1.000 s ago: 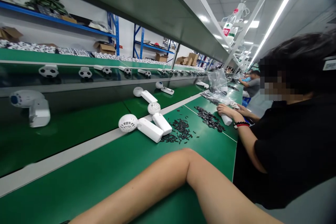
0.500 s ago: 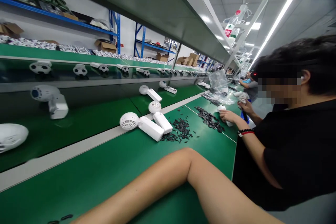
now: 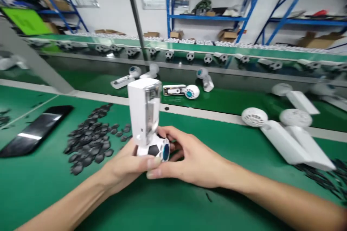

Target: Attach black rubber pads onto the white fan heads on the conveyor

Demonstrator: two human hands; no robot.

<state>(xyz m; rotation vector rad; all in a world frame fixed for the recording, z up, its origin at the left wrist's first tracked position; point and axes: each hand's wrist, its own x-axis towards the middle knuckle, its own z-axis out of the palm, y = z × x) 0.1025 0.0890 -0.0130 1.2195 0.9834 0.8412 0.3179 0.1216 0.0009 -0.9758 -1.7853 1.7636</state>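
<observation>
A white handheld fan (image 3: 137, 112) with a soccer-ball head stands handle-up between my hands, above the green bench. My left hand (image 3: 128, 164) wraps the ball head from the left, thumb across its lower front. From the right, my right hand (image 3: 189, 155) closes round the same head, its thumb and fingers at the edge by the blue round opening. Part of the head is hidden behind my fingers. Left of my hands lies a pile of small black pieces (image 3: 90, 140). One thin black strip (image 3: 208, 197) rests on the bench near my right wrist.
A dark phone-like slab (image 3: 36, 130) lies at the left. White fans (image 3: 287, 142) and black strips (image 3: 325, 180) are at the right. Beyond a pale rail (image 3: 217, 115), more fans (image 3: 192, 91) lie on a green belt. A post (image 3: 40, 65) slants at the left.
My view has swung left from the co-worker and the bench's right side to straight ahead. Both my hands and the fan they hold are now in sight.
</observation>
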